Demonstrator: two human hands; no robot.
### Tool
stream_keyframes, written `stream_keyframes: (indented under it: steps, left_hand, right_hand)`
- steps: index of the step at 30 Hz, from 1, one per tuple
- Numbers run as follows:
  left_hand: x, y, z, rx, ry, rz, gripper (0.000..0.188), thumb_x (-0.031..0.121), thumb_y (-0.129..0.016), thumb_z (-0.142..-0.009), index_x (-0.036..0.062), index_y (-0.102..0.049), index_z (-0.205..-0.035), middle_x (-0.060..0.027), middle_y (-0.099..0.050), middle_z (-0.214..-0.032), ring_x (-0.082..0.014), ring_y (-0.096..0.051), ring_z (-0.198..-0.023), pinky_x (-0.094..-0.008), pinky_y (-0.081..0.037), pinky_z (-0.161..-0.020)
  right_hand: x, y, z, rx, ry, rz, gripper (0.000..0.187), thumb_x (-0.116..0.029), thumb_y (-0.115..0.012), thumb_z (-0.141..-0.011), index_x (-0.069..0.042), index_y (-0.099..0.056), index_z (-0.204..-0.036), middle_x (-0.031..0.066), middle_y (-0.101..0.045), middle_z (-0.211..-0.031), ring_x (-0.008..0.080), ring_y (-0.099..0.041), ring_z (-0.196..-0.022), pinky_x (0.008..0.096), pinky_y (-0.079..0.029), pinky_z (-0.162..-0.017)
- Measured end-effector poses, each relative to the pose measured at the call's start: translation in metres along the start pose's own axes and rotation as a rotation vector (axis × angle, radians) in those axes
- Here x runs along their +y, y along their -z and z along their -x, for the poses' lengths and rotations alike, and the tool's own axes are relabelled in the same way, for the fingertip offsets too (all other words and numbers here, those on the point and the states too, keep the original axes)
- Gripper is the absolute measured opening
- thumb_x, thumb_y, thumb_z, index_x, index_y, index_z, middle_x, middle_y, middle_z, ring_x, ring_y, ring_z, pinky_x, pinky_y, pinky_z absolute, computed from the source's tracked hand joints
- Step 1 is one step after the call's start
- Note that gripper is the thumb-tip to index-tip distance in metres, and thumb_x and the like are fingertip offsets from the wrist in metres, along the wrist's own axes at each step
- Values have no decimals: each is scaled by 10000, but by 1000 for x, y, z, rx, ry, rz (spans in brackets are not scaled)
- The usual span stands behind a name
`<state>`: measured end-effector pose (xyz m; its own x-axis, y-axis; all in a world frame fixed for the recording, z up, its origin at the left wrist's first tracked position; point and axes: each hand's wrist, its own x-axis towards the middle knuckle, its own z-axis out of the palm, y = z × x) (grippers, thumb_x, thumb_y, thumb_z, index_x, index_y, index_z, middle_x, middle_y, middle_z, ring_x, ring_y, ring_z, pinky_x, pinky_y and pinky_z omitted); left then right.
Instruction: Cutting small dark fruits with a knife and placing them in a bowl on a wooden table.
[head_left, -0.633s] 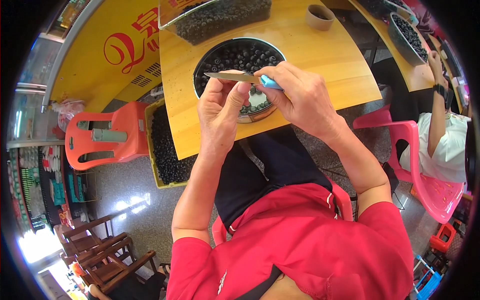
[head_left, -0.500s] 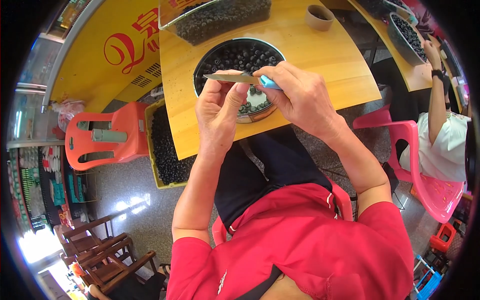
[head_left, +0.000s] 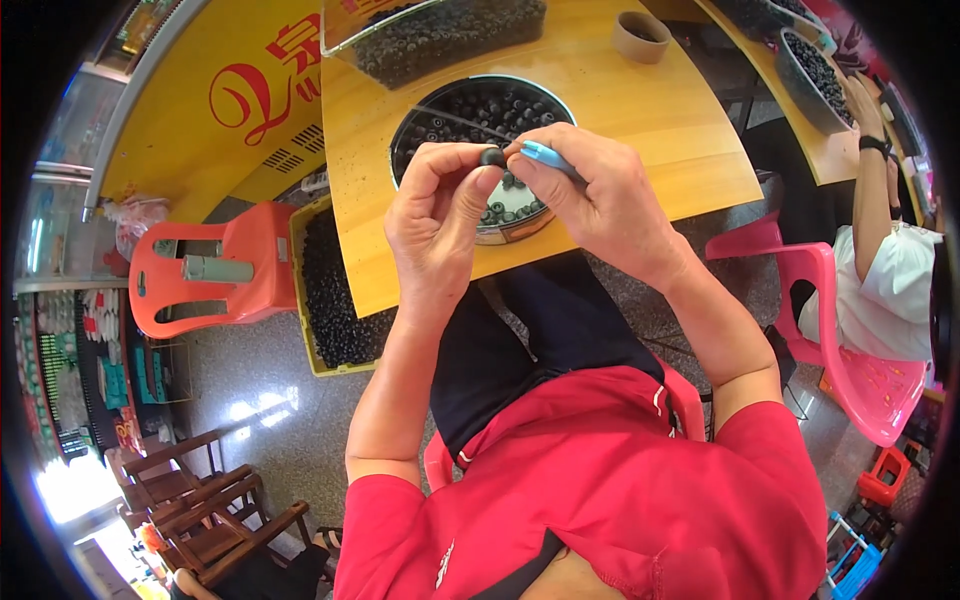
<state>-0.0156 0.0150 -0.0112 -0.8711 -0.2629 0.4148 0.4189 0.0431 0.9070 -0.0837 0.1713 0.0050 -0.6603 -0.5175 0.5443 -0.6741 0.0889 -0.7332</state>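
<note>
Between the thumb and fingertips of my left hand (head_left: 438, 215) is a small round black piece (head_left: 492, 157), like a bead or rubber plug. My right hand (head_left: 615, 200) grips the light blue handle of a knife (head_left: 548, 157); its thin blade slants up and left over the dish. Both hands meet fingertip to fingertip above the near side of a round dish (head_left: 515, 198). Many black ring-like pieces fill the dish's far part, and several greyish-green ones lie near its front beside a bare pale patch.
On the wooden table (head_left: 690, 150) stand a clear bin (head_left: 340, 45) of black pieces and a tape roll (head_left: 640, 38). A yellow crate (head_left: 318, 355) of dark pieces sits below, beside an orange stool (head_left: 215, 270). At right, another person's hand (head_left: 862, 105) is by a bowl (head_left: 815, 80).
The knife blade has swung from level across my left fingertips to slanting up and away over the dish. The black piece now shows in my left fingers. The other person's hand has shifted.
</note>
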Motion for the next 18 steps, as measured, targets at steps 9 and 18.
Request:
stream_keyframes:
  steps: [9,18]
  left_hand:
    - [-1,0,1,-28,-143,-192,170,-54,-632,-851,-19,-591,-1012,-60,-539,-977,-114,-545,-868,-229,-451,-784]
    - [-2,1,5,-4,-26,-17,131,-17,-615,-884,-17,-586,-1012,-39,-556,-976,-95,-544,-894,-214,-442,-804]
  right_hand:
    - [-2,-6,-4,-57,-343,-456,273,-272,-622,-927,-28,-587,-809,-44,-532,-714,34,-464,-673,194,-369,-571]
    - [-9,-3,-2,-82,-420,-496,226,-228,-616,-927,-16,-603,-850,-32,-551,-727,60,-484,-641,221,-378,-552]
